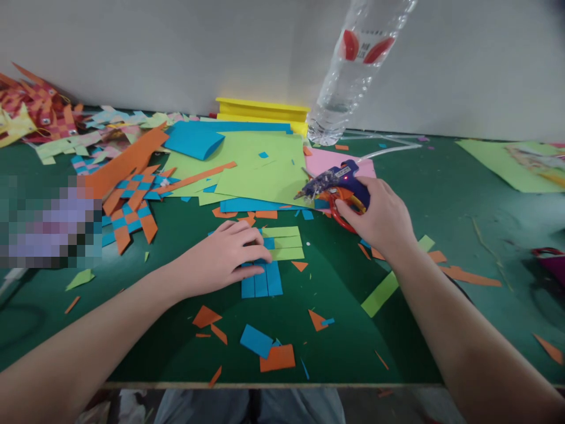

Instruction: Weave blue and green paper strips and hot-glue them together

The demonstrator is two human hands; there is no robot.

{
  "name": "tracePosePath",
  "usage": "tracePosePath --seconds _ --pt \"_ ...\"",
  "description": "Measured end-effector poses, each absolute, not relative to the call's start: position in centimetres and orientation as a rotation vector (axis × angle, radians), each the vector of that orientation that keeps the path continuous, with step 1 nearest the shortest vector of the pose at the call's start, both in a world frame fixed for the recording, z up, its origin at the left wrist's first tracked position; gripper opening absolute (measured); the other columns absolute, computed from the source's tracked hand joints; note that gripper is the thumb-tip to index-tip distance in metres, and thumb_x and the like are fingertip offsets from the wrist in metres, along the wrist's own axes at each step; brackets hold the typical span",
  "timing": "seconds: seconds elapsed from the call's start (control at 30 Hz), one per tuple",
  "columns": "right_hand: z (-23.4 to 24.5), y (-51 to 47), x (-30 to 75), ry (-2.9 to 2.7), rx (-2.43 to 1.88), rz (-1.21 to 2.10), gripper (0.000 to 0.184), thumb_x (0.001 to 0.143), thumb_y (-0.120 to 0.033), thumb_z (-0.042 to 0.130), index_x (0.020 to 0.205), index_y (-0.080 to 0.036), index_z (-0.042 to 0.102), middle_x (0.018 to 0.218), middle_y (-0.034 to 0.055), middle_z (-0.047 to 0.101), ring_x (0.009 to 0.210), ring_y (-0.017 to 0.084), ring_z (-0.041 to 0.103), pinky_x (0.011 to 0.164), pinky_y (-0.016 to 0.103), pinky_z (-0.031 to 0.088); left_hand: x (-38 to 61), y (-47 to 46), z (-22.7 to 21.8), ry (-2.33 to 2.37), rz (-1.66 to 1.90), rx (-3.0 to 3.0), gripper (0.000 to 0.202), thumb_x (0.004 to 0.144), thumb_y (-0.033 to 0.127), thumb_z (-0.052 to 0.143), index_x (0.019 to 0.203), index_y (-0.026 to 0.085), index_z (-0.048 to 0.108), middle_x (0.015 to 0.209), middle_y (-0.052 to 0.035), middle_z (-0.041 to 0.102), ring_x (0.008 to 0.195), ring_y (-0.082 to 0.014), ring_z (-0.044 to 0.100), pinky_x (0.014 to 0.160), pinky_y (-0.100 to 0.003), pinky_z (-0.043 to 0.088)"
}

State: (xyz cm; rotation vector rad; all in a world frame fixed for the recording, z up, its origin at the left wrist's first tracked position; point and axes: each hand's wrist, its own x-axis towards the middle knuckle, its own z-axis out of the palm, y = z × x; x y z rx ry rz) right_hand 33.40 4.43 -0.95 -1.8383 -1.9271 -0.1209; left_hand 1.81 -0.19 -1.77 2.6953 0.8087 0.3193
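Note:
My left hand (236,250) lies palm down, fingers stretched out, on a small woven piece of slit paper. Its light green strips (289,242) point right and its blue strips (261,280) point toward me; part of it is covered by my fingers. My right hand (382,212) is closed around the handle of a dark blue hot glue gun (338,175). A small red light glows on the gun, and its nozzle points left. Scissors with red-orange handles (339,221) lie right under the gun, close to my fingers.
Green and blue paper sheets (260,162) lie behind my hands. A water bottle (353,76) stands at the back beside a yellow strip (262,109). Woven orange-blue paper pieces (130,218) and scraps are piled left. A blurred purple object (53,227) is at far left.

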Motion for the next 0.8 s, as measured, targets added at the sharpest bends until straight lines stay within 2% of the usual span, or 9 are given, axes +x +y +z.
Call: tracePosePath --seconds 0.13,0.23,0.3,0.37,0.57,0.8 --pt "-1.03 4.44 33.47 -1.932 -1.824 -0.124 0.056 0.083 -0.049 0.061 0.129 -0.017 0.059 0.123 0.0185 0.068 0.107 0.038 0.066 0.086 0.052 0.054 1.85 -0.21 -1.62 0.816 0.309 2.694 0.02 0.106 0.032 0.046 0.11 0.024 0.065 0.112 -0.0066 0.065 0.111 -0.0252 0.054 0.098 -0.042 0.039" --pt "-1.05 4.41 33.49 -1.937 -1.818 -0.123 0.056 0.083 -0.049 0.06 0.129 -0.017 0.059 0.123 0.0187 0.068 0.106 0.038 0.066 0.086 0.053 0.054 1.87 -0.31 -1.43 0.836 0.303 2.653 0.026 0.101 0.046 0.055 0.11 0.024 0.064 0.113 -0.0063 0.065 0.112 -0.0267 0.054 0.098 -0.043 0.038" --pt "-1.02 4.39 33.44 -1.939 -1.821 -0.125 0.056 0.083 -0.048 0.06 0.129 -0.016 0.059 0.124 0.0192 0.068 0.107 0.038 0.066 0.086 0.053 0.054 1.95 -0.45 -1.23 0.86 0.298 2.618 0.039 0.091 0.057 0.065 0.11 0.023 0.062 0.114 -0.0064 0.066 0.113 -0.0286 0.054 0.1 -0.044 0.038" --pt "-0.97 4.37 33.38 -1.938 -1.833 -0.125 0.055 0.084 -0.048 0.061 0.129 -0.017 0.059 0.124 0.0186 0.068 0.108 0.038 0.066 0.087 0.052 0.054 2.12 -0.58 -1.04 0.885 0.3 2.605 0.048 0.084 0.061 0.072 0.109 0.022 0.06 0.114 -0.0067 0.066 0.113 -0.0297 0.054 0.101 -0.044 0.037" --pt "-1.03 4.47 33.41 -1.939 -1.859 -0.115 0.054 0.084 -0.047 0.062 0.129 -0.017 0.059 0.123 0.0173 0.068 0.108 0.037 0.067 0.085 0.05 0.055 2.54 -0.67 -1.06 0.907 0.304 2.597 0.049 0.08 0.059 0.077 0.101 0.02 0.057 0.107 -0.0054 0.065 0.108 -0.0284 0.054 0.097 -0.041 0.037" --pt "-1.19 4.62 33.69 -1.944 -1.811 -0.142 0.055 0.083 -0.049 0.062 0.128 -0.017 0.06 0.122 0.0179 0.069 0.104 0.036 0.068 0.081 0.048 0.056 2.43 -0.43 -1.41 0.904 0.308 2.589 0.039 0.089 0.054 0.069 0.103 0.019 0.058 0.108 -0.006 0.065 0.109 -0.0277 0.053 0.095 -0.041 0.036"
